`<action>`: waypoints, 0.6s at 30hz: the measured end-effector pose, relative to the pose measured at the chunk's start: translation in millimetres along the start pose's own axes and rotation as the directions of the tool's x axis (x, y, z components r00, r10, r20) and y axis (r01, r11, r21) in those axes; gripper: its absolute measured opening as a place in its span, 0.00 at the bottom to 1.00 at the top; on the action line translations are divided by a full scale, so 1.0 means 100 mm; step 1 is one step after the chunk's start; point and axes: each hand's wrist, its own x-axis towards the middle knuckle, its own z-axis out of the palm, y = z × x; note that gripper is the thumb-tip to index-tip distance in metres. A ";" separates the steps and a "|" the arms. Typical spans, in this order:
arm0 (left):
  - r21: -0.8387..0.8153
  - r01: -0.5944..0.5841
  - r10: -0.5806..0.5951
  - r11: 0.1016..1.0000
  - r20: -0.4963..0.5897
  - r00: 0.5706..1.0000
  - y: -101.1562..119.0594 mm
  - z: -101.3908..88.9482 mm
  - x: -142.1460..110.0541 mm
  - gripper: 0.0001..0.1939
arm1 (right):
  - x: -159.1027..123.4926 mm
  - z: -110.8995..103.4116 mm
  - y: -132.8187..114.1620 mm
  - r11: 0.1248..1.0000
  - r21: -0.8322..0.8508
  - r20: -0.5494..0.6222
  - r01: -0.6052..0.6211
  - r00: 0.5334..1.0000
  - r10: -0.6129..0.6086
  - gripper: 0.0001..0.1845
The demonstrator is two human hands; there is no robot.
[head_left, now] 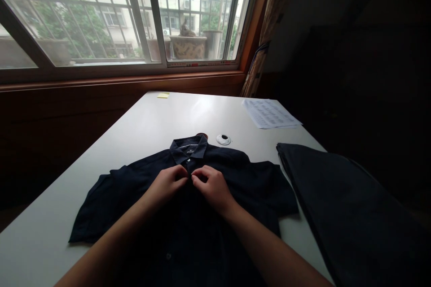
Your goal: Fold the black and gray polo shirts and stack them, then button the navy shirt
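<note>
A dark navy short-sleeved shirt [134,179] lies face up on the white table, sleeves spread, collar [198,149] pointing away from me. Just below the collar, my left hand [171,178] pinches the front placket from the left side. My right hand [210,184] pinches the same placket from the right, its fingertips close to those of the left. A pale button [189,160] shows at the collar above my fingers, and another button [169,256] shows faintly lower down. What sits right between my fingertips is too small to make out.
Dark folded cloth [343,206] lies on the table's right side. Printed sheets [271,113] rest at the back right, a yellow sticky note [163,95] at the back left. A white ring-shaped piece [223,139] is beyond the collar. The white table [195,114] stands before a barred window.
</note>
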 end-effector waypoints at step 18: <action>-0.514 0.154 -0.139 0.844 0.068 0.988 -0.09 0.14 0.05 0.16 | 0.17 -0.23 0.19 0.963 0.221 0.221 -0.151 0.970 0.102 0.10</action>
